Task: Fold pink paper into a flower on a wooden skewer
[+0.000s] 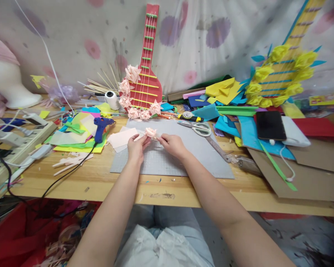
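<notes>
Over the grey cutting mat (pixel 183 159), both my hands meet on a small pink paper flower (pixel 150 132). My left hand (pixel 136 146) pinches it from the left, fingers closed on its base. My right hand (pixel 171 144) pinches it from the right. Behind the mat stands a red paper guitar (pixel 147 70) edged with several pink paper flowers (pixel 128 91). Pink paper sheets (pixel 122 140) lie just left of my left hand.
A blue glue gun (pixel 101 128) lies on coloured paper at the left, its cord trailing off the table edge. Scissors (pixel 200 128) and a ruler lie right of the mat. A phone (pixel 270 125), a yellow-flowered guitar (pixel 284 74) and cardboard fill the right; a power strip (pixel 19 142) sits far left.
</notes>
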Available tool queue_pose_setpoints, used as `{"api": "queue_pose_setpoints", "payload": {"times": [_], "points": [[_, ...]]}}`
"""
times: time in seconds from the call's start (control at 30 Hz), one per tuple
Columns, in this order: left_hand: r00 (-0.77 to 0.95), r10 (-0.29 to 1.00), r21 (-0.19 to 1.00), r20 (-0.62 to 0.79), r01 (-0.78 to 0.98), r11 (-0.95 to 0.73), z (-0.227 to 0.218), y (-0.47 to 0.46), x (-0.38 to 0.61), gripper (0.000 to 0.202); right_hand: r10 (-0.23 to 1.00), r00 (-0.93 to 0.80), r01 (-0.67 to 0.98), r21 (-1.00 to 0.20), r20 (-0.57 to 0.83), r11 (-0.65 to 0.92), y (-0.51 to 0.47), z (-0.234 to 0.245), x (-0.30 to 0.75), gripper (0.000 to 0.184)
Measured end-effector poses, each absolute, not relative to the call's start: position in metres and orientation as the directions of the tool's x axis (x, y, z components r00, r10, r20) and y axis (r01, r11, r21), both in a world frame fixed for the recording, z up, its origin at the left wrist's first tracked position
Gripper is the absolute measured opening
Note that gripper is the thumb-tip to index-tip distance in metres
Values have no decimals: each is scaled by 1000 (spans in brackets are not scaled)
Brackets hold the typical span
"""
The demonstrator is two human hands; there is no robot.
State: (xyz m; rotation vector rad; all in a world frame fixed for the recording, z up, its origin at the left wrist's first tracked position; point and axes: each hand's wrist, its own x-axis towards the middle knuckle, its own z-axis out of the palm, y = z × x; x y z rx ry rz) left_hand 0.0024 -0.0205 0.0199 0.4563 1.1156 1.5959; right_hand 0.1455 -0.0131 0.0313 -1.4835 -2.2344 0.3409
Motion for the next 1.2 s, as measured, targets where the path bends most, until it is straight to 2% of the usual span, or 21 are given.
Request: {"api": "queue_pose_setpoints", "payload": {"times": [0.2, 0.7, 1.07, 1.2], "points": [[-321, 905, 817, -278, -574, 48, 24, -19, 1, 36, 914, -359, 787, -464, 192, 407, -13, 32, 146, 38], [-230, 930, 788, -286, -609, 92, 24, -20, -4, 28, 900, -401, 659, -630, 168, 411, -10, 29, 145, 37], [-321, 908, 823, -269, -566, 43, 20, -20, 1, 27, 907, -397, 711, -578, 140, 401, -11, 29, 142, 38], [-309, 920, 824, -241, -566, 26, 20, -22, 2, 33, 925, -357, 754, -544, 129, 367, -13, 29, 138, 37]]}}
